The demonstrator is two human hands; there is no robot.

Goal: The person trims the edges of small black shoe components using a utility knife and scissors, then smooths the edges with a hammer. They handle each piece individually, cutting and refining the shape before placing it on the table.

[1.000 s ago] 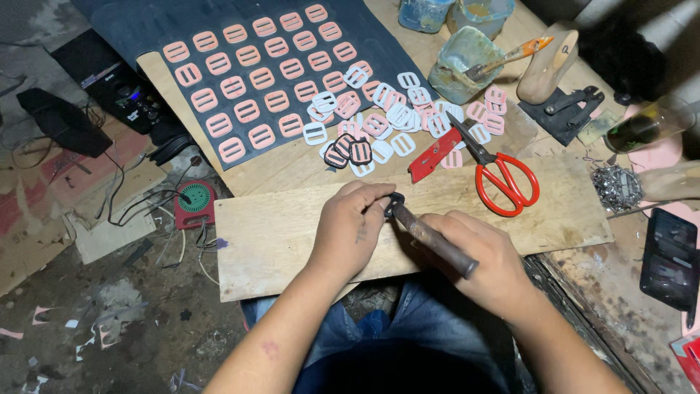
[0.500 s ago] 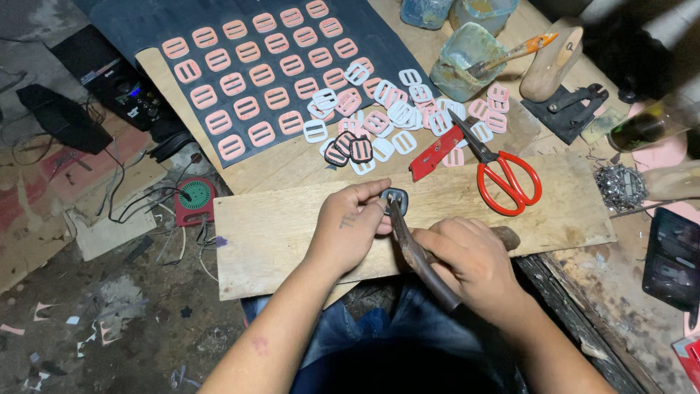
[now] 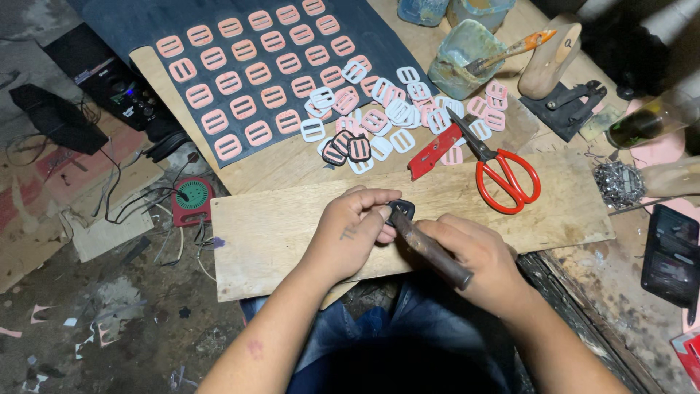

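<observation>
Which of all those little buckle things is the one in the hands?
The dark buckle pinched by the left hand on the wooden board, with the right hand pressing a rusty tool on it. The others lie untouched farther up the table.

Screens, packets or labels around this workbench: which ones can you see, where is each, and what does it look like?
Phone: right edge of the bench, lying flat, a dark rectangle, screen unlit.
Black box: on the floor at upper left, a dark device with small lit blue buttons and a pale strip label on top.
Red round device: on the floor by the wooden board, with a green circular face.
No packets are in view.
</observation>
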